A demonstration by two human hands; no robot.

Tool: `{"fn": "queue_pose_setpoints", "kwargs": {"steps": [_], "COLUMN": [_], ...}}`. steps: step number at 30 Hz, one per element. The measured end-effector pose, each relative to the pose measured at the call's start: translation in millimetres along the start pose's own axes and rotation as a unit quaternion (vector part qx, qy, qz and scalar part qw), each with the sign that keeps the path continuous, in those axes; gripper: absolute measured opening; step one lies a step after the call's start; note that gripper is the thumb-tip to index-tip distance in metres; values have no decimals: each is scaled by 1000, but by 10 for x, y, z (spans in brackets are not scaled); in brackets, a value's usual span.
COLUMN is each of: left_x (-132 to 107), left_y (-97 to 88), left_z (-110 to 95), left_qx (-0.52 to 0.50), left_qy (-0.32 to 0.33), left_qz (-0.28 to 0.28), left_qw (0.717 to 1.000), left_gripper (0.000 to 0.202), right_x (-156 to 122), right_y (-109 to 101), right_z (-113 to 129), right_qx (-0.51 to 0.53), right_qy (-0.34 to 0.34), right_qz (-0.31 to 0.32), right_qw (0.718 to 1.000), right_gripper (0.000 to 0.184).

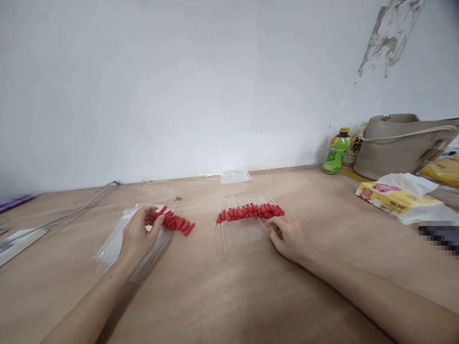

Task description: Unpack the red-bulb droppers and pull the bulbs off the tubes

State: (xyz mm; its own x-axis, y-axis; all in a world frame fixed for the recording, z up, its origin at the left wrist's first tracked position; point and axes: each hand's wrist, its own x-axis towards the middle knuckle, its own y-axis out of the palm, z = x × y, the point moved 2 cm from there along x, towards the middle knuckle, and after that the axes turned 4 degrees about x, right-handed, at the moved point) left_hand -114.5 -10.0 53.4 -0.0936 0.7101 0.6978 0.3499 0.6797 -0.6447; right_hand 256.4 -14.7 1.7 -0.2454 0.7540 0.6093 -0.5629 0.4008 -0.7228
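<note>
My left hand (141, 233) pinches a red rubber bulb (161, 211) between thumb and fingers, over a heap of loose red rubber bulbs (175, 222). Clear plastic bags (114, 234) lie under and beside that hand. To the right, a row of thin glass tubes (238, 237) lies on the tabletop, with a band of red bulbs (251, 211) across it. At the right end of this row my right hand (287, 236) has its fingertips closed on a thin glass tube (264, 222). The tube's far end is hard to make out.
Brown paper-like covering spreads over the table (215, 301). A small clear bag (234, 177) lies by the wall. At right stand a green drink bottle (336, 152), a grey bag (387, 148) and a yellow tissue pack (398, 200). A grey cable (86, 205) runs along the left.
</note>
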Motion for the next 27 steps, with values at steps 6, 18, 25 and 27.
{"fn": "queue_pose_setpoints", "kwargs": {"steps": [6, 18, 25, 27], "left_x": [22, -29, -14, 17], "left_y": [148, 196, 171, 262], "left_z": [-69, -98, -508, -705], "left_qx": [60, 89, 75, 87], "left_qy": [85, 179, 198, 209], "left_qz": [30, -5, -36, 26], "left_qw": [994, 980, 977, 974], "left_gripper": [19, 21, 12, 14], "right_x": [-27, -41, -23, -18], "right_y": [0, 24, -25, -52], "right_z": [62, 74, 78, 86], "right_qx": [-27, -25, 3, 11], "right_qy": [-9, -55, -46, -44], "right_qz": [-16, 13, -26, -55], "right_qw": [999, 998, 999, 997], "right_gripper": [19, 17, 17, 17]}}
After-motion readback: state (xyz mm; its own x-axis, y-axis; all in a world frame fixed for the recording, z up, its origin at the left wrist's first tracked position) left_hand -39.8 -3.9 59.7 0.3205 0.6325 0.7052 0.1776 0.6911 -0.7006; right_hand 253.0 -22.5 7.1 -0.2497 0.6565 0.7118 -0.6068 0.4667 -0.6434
